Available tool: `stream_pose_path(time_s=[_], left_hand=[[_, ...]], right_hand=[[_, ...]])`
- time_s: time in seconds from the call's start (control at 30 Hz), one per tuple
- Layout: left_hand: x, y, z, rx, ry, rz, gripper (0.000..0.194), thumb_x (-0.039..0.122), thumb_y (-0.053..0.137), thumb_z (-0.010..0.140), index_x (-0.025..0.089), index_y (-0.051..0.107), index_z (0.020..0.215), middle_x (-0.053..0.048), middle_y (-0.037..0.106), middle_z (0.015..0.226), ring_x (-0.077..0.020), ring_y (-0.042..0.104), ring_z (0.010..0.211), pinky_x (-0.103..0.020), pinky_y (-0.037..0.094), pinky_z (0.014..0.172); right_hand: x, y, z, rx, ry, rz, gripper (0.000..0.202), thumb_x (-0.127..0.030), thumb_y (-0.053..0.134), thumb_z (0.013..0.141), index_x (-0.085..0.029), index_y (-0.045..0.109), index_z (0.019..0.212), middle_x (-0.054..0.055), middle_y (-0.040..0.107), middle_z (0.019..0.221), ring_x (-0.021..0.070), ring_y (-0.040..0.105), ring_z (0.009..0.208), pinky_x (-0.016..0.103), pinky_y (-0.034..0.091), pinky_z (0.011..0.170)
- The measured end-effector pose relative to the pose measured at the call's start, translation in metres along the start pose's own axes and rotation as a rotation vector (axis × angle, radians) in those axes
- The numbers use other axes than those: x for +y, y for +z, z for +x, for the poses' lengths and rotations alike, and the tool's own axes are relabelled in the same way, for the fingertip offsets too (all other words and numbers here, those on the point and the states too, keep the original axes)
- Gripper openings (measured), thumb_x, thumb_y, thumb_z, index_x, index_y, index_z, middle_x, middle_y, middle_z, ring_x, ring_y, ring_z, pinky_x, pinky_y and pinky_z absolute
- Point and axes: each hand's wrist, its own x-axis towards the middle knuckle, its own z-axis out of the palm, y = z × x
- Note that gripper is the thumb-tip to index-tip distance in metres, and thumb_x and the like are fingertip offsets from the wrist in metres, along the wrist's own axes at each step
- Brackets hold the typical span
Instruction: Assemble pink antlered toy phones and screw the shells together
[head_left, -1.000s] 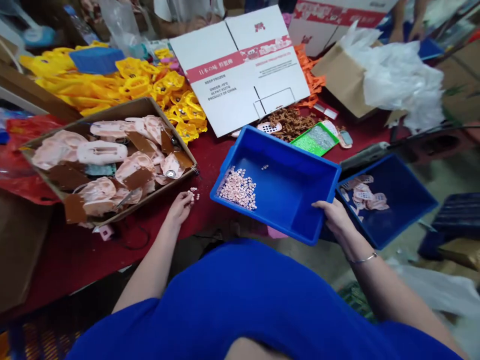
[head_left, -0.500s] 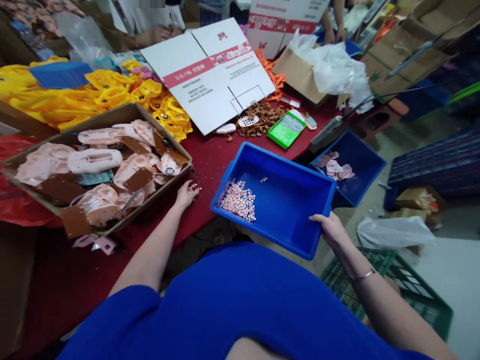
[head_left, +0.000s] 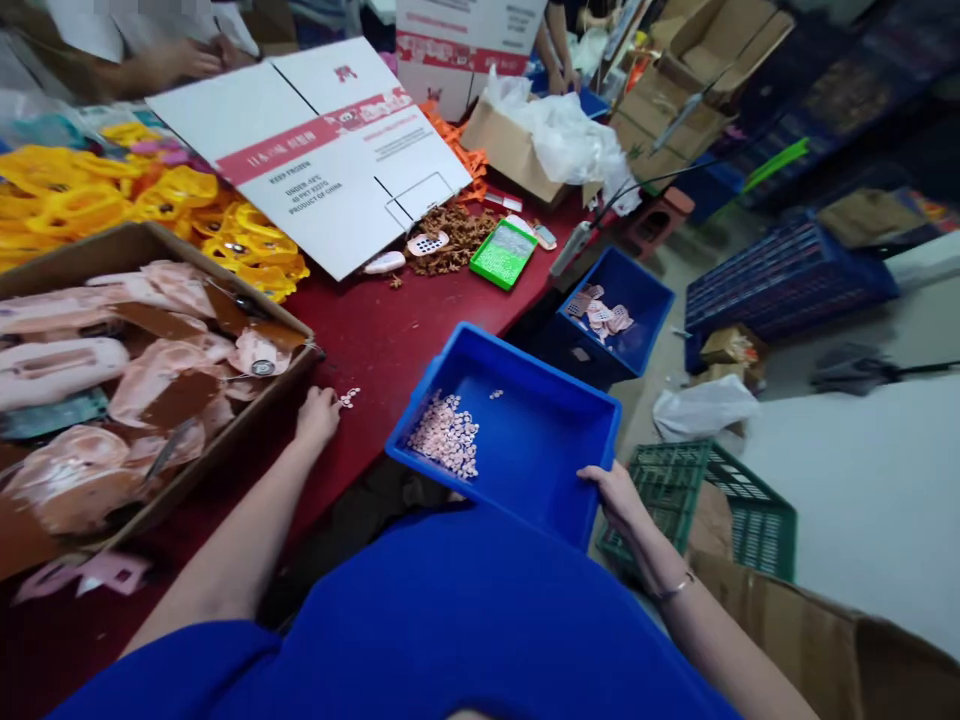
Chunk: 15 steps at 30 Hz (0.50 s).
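My right hand (head_left: 616,492) is closed on the right rim of a blue plastic bin (head_left: 536,480), which tilts at the table's front edge by my body. Inside its left end lies a heap of small pale pink round pieces (head_left: 448,435); a couple more (head_left: 496,394) sit apart on the bin floor. My left hand (head_left: 318,418) rests on the red-covered table (head_left: 405,325), fingers bent and slightly apart. Against its fingertips lie several small pale pieces (head_left: 349,398) on the cloth. The undersides of the left fingers are hidden.
At left stands a carton (head_left: 296,365) of pink plastic shells, with yellow parts (head_left: 247,250) behind. A white printed cardboard sheet (head_left: 315,160), brown pieces (head_left: 457,240) and a green tray (head_left: 504,254) lie farther back. Another blue bin (head_left: 649,300) and a green crate (head_left: 776,530) are at right. Other people's hands (head_left: 199,58) show behind.
The view has swung right, so the table things sit farther left. The small pieces that were at my left fingers now lie on the cloth before them. My right hand keeps the bin.
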Motion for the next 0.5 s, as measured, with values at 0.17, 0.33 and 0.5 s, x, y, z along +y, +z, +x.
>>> stream_pose_path(time_s=[0.17, 0.33, 0.5], left_hand=[[-0.007, 0.003, 0.003, -0.004, -0.022, 0.007, 0.026, 0.031, 0.063, 0.092, 0.015, 0.062, 0.112, -0.007, 0.064, 0.111, -0.0203, 0.063, 0.099, -0.041, 0.055, 0.086], [-0.013, 0.006, 0.005, -0.02, -0.088, -0.051, 0.022, 0.032, 0.063, 0.092, 0.013, 0.064, 0.103, -0.005, 0.067, 0.099, -0.0158, 0.065, 0.084, -0.035, 0.057, 0.076], [-0.009, 0.01, 0.005, 0.014, -0.112, -0.155, 0.024, 0.033, 0.06, 0.095, 0.013, 0.062, 0.108, -0.004, 0.066, 0.095, -0.0132, 0.064, 0.075, -0.03, 0.057, 0.067]], right_hand=[[0.004, -0.008, -0.002, 0.048, 0.007, 0.001, 0.035, -0.024, 0.068, 0.038, -0.02, 0.056, 0.071, -0.004, 0.061, 0.058, 0.0148, 0.052, 0.056, 0.026, 0.043, 0.053], [0.005, -0.011, -0.005, 0.073, 0.016, -0.001, 0.035, -0.024, 0.066, 0.037, -0.021, 0.054, 0.07, -0.006, 0.058, 0.054, 0.0137, 0.049, 0.054, 0.025, 0.04, 0.05], [0.002, -0.011, -0.004, 0.076, 0.023, -0.005, 0.036, -0.024, 0.066, 0.037, -0.021, 0.053, 0.07, -0.006, 0.058, 0.053, 0.0136, 0.05, 0.054, 0.025, 0.04, 0.049]])
